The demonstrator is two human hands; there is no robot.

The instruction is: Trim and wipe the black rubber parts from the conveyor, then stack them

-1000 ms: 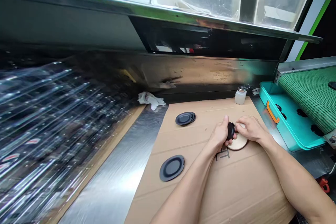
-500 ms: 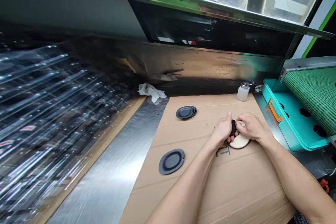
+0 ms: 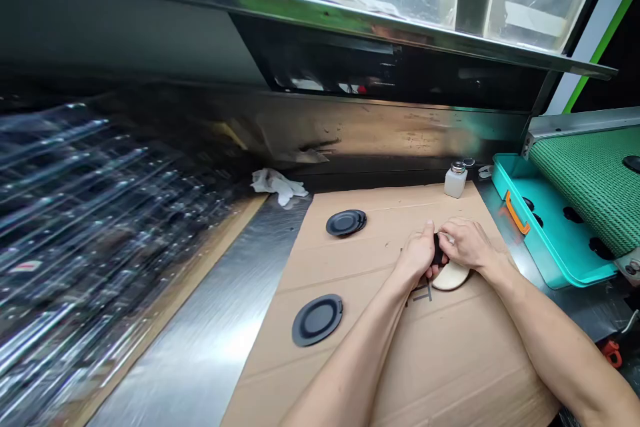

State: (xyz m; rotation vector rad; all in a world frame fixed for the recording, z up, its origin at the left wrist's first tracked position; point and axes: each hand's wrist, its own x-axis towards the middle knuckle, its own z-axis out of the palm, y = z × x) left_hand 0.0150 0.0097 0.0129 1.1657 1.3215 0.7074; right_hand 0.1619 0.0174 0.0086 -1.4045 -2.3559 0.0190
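My left hand [image 3: 419, 253] grips a small black piece [image 3: 438, 250] upright over the cardboard sheet [image 3: 360, 267]. Close against it on the right, my right hand [image 3: 464, 243] has its fingers pinched at the piece's edge; whether they hold something else is hidden. A cream round pad [image 3: 451, 277] lies on the cardboard just under both hands. To the left, a few dark oval discs [image 3: 345, 223] overlap in a small pile, and a larger dark oval disc [image 3: 317, 320] lies flat nearer to me.
A white bottle [image 3: 455, 180] stands at the cardboard's back right. Right of it are a teal bin [image 3: 555, 260] holding black pieces and a green mesh belt [image 3: 590, 163]. A white cloth [image 3: 278, 185] lies back left, beside stacked clear plastic trays [image 3: 90, 227].
The view has shifted slightly, so the scene sits a little further left and lower. Another black piece has come into view on the green belt. Both hands remain together at the black piece.
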